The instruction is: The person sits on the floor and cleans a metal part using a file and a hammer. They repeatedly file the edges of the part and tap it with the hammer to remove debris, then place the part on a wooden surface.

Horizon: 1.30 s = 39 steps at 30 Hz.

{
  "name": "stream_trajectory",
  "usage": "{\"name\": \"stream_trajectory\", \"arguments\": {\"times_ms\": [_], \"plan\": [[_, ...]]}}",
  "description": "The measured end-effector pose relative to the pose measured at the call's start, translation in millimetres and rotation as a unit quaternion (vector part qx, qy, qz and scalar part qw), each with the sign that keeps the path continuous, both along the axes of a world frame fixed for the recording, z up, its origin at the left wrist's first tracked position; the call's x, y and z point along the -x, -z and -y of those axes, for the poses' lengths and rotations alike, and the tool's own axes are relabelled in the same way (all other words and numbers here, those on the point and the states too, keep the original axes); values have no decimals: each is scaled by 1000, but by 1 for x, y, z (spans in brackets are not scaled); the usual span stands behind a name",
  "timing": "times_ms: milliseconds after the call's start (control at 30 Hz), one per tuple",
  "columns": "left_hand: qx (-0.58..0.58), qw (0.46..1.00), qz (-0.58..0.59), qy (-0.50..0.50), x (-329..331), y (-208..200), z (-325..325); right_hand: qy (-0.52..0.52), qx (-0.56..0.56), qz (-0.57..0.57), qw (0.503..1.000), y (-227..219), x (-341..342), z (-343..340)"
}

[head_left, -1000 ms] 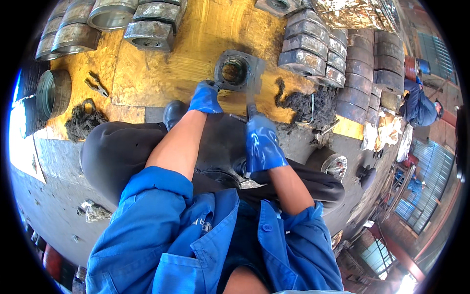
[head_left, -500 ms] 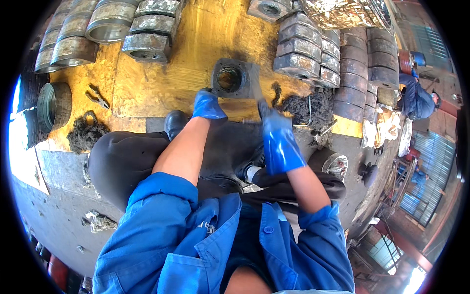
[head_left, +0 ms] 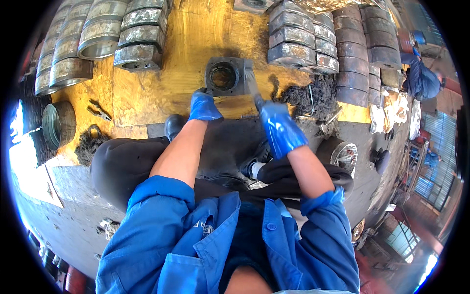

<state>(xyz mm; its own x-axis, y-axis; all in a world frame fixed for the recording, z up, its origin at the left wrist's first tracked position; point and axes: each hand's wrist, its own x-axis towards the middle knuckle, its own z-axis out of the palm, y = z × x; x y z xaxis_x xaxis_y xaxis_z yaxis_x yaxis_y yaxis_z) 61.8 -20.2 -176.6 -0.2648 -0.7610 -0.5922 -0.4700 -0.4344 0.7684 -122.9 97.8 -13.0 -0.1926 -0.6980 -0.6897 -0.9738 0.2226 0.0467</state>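
Note:
A squarish dark metal block with a round bore rests on the yellow board in front of me. My left hand, in a blue rubber glove, grips the block's near left corner with closed fingers. In my right hand, gloved the same way, is a flat-bladed tool with a dark handle. Motion blurs this tool, so whether it is a file or a scraper cannot be told. Its blade lies against or just beside the block's right side; contact is unclear.
Rows of round metal rings and thick metal blocks line the far board. Pliers and a single ring lie left. A dark fibrous heap is at right. Another person is far right.
My right hand has moved a little farther from me with the tool, whose blade stays along the block's right side. My left hand keeps its grip. The whole view has shifted slightly.

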Motion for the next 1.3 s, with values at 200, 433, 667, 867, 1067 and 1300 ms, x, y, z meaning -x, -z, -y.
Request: {"name": "stream_trajectory", "arguments": {"times_ms": [200,433,667,867,1067,1300], "plan": [[-17,1000,0,-20,-3,-5,2,-78,-3,-8,997,-14,-5,2],[-172,970,-123,-121,3,-26,1,-27,60,2,998,-33,7,55],[-285,915,-223,-182,15,-78,5,2,-29,4,1000,1,7,31],[-164,969,-152,-103,15,-18,-1,238,180,129,946,9,83,31],[84,965,194,157,38,-12,-7,291,127,178,931,10,130,-24],[-48,998,7,36,47,-34,-6,257,93,293,916,-5,141,-14]]}}
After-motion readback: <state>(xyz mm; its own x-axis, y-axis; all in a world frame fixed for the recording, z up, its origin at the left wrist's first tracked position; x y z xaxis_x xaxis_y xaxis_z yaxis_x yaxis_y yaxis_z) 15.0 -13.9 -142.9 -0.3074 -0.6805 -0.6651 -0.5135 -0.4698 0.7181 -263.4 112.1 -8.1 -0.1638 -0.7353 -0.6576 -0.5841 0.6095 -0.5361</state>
